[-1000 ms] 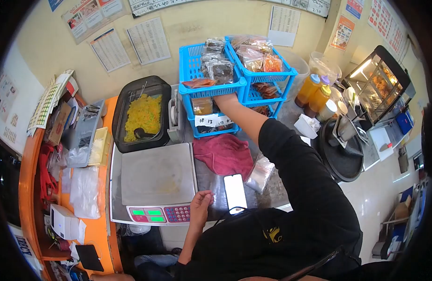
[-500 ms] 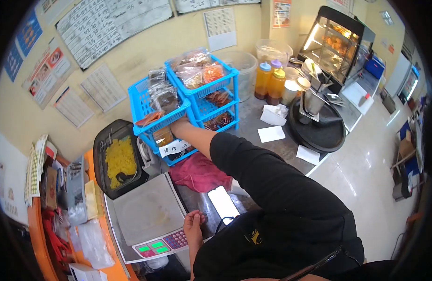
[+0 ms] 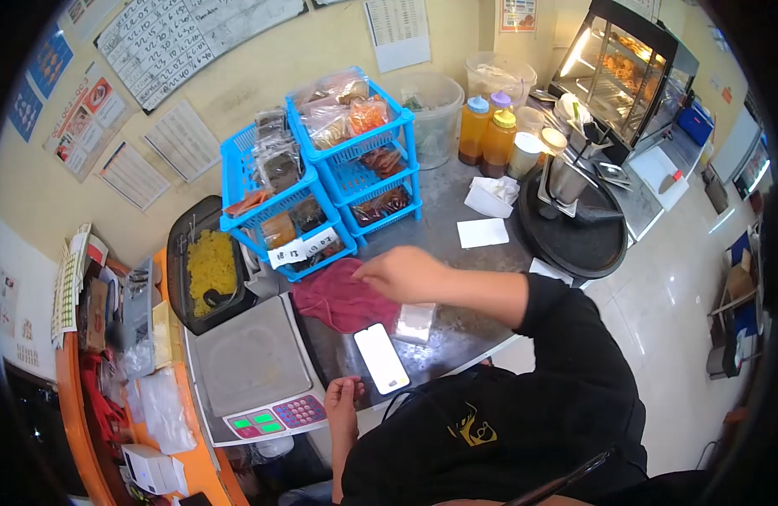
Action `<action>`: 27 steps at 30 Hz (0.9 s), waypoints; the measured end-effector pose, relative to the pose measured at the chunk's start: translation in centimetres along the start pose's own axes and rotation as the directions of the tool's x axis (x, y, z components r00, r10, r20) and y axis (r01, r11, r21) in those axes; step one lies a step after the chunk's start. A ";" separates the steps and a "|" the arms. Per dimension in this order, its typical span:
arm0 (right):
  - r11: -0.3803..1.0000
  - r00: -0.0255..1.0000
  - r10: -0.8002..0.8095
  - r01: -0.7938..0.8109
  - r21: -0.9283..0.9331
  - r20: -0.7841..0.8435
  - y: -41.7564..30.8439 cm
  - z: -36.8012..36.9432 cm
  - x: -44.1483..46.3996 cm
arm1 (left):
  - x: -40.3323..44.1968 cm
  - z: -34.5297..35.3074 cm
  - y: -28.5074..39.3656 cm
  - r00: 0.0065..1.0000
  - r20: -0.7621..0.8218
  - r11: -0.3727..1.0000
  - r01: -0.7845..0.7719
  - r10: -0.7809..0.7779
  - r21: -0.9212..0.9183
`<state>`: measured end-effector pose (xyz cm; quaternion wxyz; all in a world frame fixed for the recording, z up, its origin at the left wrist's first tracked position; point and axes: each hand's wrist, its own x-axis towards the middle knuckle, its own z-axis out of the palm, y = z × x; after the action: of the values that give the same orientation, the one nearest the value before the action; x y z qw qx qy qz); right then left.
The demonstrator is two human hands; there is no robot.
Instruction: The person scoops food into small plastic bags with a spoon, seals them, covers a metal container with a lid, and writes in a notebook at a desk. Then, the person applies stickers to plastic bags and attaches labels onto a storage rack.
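Observation:
My right hand (image 3: 403, 274) hovers over a maroon cloth (image 3: 332, 304), its fingers curled together; anything they may hold is hidden. Beside the cloth lies a small clear plastic packet (image 3: 415, 322). My left hand (image 3: 344, 396) is low at the counter's front edge, fingers curled in with nothing visible in them. It is between the weighing scale (image 3: 252, 358), which has lit green displays and a bare plate, and a phone (image 3: 380, 359) with a white screen. Behind the cloth stand stacked blue baskets (image 3: 348, 181) holding bagged food, with a handwritten paper label (image 3: 303, 248) on the front.
A black pan of yellow food (image 3: 210, 268) stands left of the baskets. Sauce bottles (image 3: 496, 143), a white paper (image 3: 483, 234) and a round black tray (image 3: 587, 253) with a metal pot (image 3: 564, 184) are rightward. A lit food warmer (image 3: 613, 72) stands behind.
My right hand has come out of the lower blue basket and moved toward me over the cloth. My left hand stays near the scale, fingers still curled. The view has shifted slightly.

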<state>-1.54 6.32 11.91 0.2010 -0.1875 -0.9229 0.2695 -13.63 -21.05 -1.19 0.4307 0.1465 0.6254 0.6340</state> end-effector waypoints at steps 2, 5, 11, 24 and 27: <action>1.000 0.994 0.005 -0.006 -0.009 -0.109 2.0 -4.7 -2.0 | -0.3 1.1 -0.7 1.000 -0.016 1.000 0.000 0.000 -0.030; 0.982 0.935 0.138 -0.172 -0.079 -0.325 6.3 -13.1 -3.1 | -0.4 3.3 -1.4 0.999 -0.034 0.999 -0.011 0.010 -0.032; 0.826 0.615 0.415 -0.563 -0.006 -0.670 22.9 -27.7 -2.2 | -0.8 10.0 -2.7 0.997 -0.046 0.998 -0.055 0.056 0.026; 0.567 0.520 0.755 -0.823 0.000 -0.399 47.5 -31.7 3.0 | -3.6 20.3 -4.2 0.951 -0.305 0.987 -0.086 0.040 -0.139; 0.649 0.664 0.682 -0.743 -0.165 -0.306 50.1 -31.9 3.8 | -4.5 21.0 -4.3 0.940 -0.337 0.980 -0.112 0.051 -0.162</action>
<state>22.20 60.80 8.97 0.1489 -0.5909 -0.7736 0.1737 5.78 -10.96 0.06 0.3042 0.0245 0.6226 0.7206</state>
